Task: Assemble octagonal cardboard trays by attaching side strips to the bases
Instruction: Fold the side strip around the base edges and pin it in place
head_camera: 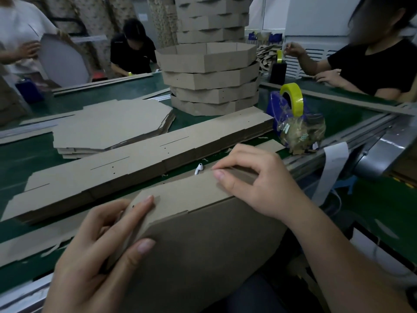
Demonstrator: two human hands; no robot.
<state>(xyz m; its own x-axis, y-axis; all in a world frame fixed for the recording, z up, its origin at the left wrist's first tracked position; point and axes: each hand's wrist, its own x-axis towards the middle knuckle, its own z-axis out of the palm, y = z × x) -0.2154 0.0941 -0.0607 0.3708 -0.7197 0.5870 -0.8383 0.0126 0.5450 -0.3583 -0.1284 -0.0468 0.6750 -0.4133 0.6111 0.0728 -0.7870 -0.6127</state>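
Cardboard fills the near edge of the green table (27,154), where 2 bare hands are working on an octagonal base (203,251) that is tilting up toward the person. Left hand (94,251) is gripping the base's left corner, its fingers (144,204) lying flat on the folded side strip (180,195) while the thumb is pressing the underside. Right hand (257,186) is curling over the strip's upper edge, fingers pinching it together with the thumb. Just beyond the right fingers a white earbud (199,168) is lying on the table. Farther out from both hands, a long stack of flat strips (144,152) is stretching across, with a pile of flat bases (108,127) behind it and a stack of finished trays (212,80) beyond. Right of the right fingers, a tape dispenser (291,105) is carrying yellow tape.
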